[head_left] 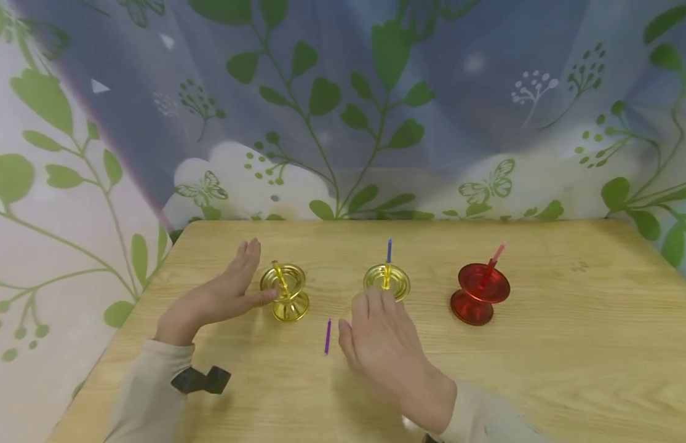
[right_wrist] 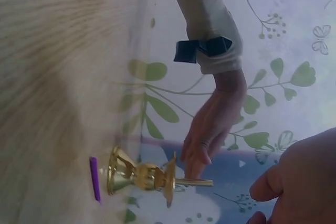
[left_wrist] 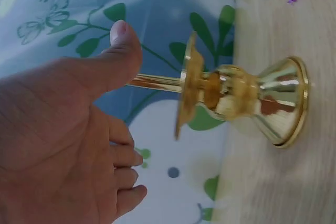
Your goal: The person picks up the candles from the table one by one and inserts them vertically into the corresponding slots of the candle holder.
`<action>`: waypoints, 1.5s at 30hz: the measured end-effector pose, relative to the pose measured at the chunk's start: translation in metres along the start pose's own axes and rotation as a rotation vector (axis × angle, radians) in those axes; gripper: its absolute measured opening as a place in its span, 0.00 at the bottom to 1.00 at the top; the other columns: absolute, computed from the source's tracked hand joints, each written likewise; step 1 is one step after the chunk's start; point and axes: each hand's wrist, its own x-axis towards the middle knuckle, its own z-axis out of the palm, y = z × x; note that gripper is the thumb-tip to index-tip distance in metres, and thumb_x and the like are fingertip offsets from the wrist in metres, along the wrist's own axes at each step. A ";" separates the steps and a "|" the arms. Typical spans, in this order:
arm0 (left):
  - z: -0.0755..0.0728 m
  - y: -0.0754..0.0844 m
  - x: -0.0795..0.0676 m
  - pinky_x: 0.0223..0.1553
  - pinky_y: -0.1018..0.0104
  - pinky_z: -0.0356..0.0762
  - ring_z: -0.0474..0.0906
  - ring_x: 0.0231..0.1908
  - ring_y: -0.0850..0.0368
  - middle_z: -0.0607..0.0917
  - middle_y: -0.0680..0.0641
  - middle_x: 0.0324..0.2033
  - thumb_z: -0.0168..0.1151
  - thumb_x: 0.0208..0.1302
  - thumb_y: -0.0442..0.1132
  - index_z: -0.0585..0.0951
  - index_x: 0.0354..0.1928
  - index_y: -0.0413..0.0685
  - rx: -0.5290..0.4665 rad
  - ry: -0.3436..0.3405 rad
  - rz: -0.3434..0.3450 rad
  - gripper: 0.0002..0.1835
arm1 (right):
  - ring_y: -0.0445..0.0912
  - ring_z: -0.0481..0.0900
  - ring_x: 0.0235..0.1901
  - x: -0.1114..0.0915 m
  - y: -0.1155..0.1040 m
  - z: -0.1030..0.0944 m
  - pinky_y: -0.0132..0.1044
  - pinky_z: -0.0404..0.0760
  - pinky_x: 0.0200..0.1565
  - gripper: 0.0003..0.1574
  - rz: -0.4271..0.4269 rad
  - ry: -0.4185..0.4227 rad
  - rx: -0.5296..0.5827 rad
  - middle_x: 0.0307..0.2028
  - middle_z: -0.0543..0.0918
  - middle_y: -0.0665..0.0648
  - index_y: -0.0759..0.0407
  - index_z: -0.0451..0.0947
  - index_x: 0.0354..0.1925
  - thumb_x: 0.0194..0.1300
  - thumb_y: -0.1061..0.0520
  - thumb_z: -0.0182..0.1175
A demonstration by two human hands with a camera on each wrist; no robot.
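My left hand is raised beside the left gold candle holder, its fingers straight and its thumb in front of the upright tube. In the left wrist view the thumb is near the top of that tube; contact cannot be told. My right hand is in front of the middle gold candle holder, partly covering it, with fingers relaxed and nothing seen in it. A blue candle stands upright in that holder. Between the hands, a purple candle lies on the table.
To the right stands a red candle holder with a slightly tilted pink candle. Everything stands on a light wooden table. A leaf-patterned cloth hangs behind the table's back edge and along the left side.
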 end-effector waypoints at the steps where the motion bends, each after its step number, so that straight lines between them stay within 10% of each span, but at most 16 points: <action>1: 0.001 -0.002 0.001 0.68 0.36 0.33 0.18 0.71 0.39 0.24 0.36 0.72 0.55 0.69 0.56 0.27 0.72 0.34 -0.006 -0.008 0.008 0.55 | 0.45 0.59 0.23 -0.001 -0.004 0.005 0.33 0.58 0.24 0.19 0.002 -0.017 -0.009 0.23 0.60 0.52 0.59 0.60 0.23 0.62 0.54 0.58; 13: 0.011 -0.023 0.010 0.68 0.35 0.37 0.22 0.72 0.39 0.30 0.38 0.74 0.55 0.69 0.54 0.35 0.74 0.34 0.007 -0.057 0.091 0.51 | 0.45 0.60 0.23 0.001 -0.030 0.053 0.32 0.60 0.23 0.21 0.111 -0.397 -0.199 0.22 0.62 0.52 0.60 0.65 0.26 0.70 0.47 0.53; 30: 0.010 -0.021 0.012 0.67 0.35 0.35 0.25 0.72 0.37 0.32 0.34 0.73 0.52 0.72 0.54 0.37 0.73 0.31 -0.019 -0.109 0.089 0.48 | 0.47 0.65 0.26 0.016 -0.027 0.070 0.36 0.71 0.27 0.19 0.268 -0.642 -0.198 0.23 0.65 0.56 0.65 0.68 0.29 0.72 0.52 0.49; 45: 0.012 -0.022 0.013 0.68 0.36 0.35 0.25 0.72 0.37 0.33 0.34 0.74 0.50 0.73 0.53 0.37 0.73 0.31 -0.003 -0.100 0.090 0.47 | 0.49 0.69 0.29 0.014 -0.026 0.079 0.39 0.74 0.31 0.12 0.309 -0.684 -0.179 0.24 0.68 0.58 0.67 0.70 0.31 0.64 0.57 0.55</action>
